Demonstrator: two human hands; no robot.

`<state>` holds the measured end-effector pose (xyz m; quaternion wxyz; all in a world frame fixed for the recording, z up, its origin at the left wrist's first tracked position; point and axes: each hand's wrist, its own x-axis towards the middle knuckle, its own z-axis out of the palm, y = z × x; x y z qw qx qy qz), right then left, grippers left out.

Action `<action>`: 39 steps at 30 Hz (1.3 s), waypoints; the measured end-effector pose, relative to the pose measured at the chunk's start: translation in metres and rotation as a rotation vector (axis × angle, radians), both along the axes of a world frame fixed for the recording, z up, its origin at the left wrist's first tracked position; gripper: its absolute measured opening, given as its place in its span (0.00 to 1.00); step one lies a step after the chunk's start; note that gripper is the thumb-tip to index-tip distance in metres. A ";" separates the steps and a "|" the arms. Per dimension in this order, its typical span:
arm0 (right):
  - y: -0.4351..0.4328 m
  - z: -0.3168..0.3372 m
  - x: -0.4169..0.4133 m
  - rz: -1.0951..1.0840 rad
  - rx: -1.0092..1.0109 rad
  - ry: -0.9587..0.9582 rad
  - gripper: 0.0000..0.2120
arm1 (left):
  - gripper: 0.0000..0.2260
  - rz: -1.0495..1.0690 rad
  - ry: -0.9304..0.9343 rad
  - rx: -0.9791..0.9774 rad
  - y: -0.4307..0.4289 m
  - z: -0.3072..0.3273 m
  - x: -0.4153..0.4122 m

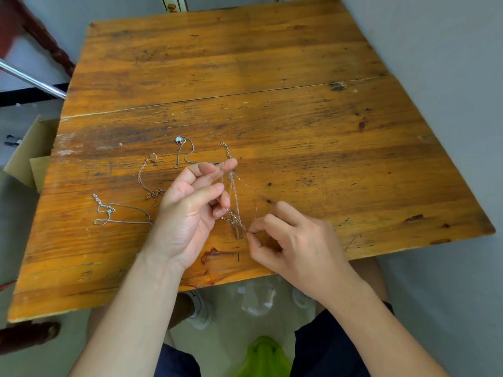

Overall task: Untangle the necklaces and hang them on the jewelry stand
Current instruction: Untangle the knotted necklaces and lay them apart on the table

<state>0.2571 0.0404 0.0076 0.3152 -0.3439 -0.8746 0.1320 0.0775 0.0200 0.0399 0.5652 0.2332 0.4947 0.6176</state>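
Several thin necklaces lie tangled on a worn wooden table [272, 63]. My left hand [190, 210] is raised palm-up over the table, its fingers pinching a silver chain [234, 191] that runs taut down to my right hand [294, 240], which pinches the lower end near a small knot. A silver necklace with a round white pendant [178, 140] trails left from the held chains. A rose-gold necklace [144, 178] with a small pendant lies beside it. Another silver chain [114, 212] rests at the left. No jewelry stand is in view.
A cardboard box [30, 156] stands off the table's left edge. A green stool [262, 357] is between my knees, below the near table edge. A metal pole [32, 80] and dark red furniture are at the far left.
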 end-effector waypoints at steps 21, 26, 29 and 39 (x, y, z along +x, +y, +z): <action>0.015 0.009 0.001 -0.010 -0.510 0.041 0.04 | 0.12 -0.016 0.012 0.016 -0.004 -0.003 -0.009; 0.033 0.017 -0.016 -0.075 -0.559 0.056 0.05 | 0.13 -0.015 0.000 0.012 -0.004 -0.002 -0.009; 0.037 0.017 -0.026 -0.074 -0.603 0.005 0.08 | 0.13 -0.016 0.005 0.005 -0.004 -0.002 -0.009; 0.041 0.014 -0.050 -0.190 -0.568 -0.024 0.07 | 0.14 -0.031 0.009 0.019 -0.005 -0.002 -0.009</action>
